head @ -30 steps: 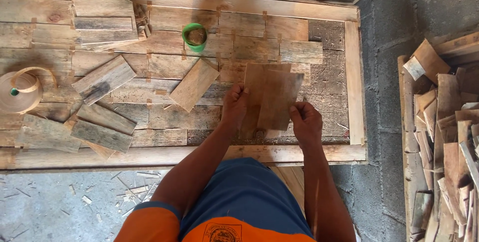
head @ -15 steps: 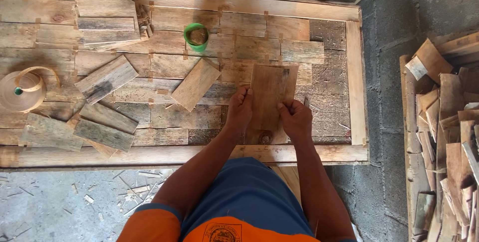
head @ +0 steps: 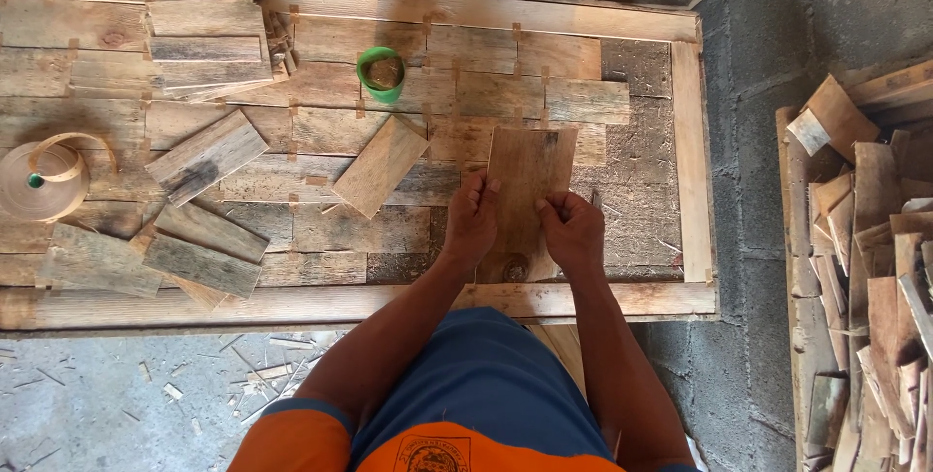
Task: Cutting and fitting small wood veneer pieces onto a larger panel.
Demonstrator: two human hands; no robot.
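Both hands grip one weathered wooden board [head: 530,175] by its near end: the left hand [head: 473,222] pinches its left edge, thumb on the top face, and the right hand [head: 573,231] pinches the lower right corner with the fingers curled around it. The board stands lengthwise away from the person, over the near right part of the framed wooden panel [head: 692,156], whose bed is filled with short grey and brown planks laid in rows. Whether the board lies flat on those planks or is lifted slightly off them cannot be told.

Just left of the held board, a loose light-brown plank [head: 381,166] lies at a slant across the rows. Beyond that plank, towards the far rail of the panel, sits a green roll of tape [head: 380,72]. Further left of the held board, a grey plank [head: 206,157] rests at an angle, and a few more loose planks [head: 185,250] lie tilted near the panel's near rail. At the far left of the panel a neat stack of planks [head: 206,46] lies against the far rail. Well to the left of the held board, a roll of tan paper tape [head: 41,180] lies with a loose end curling up.

To the right of the panel, across a strip of grey block paving [head: 753,34], a pile of wood offcuts [head: 870,248] lies heaped. Below the panel's near rail, wood chips [head: 243,375] are scattered on the ground beside the person's blue shorts [head: 476,384].
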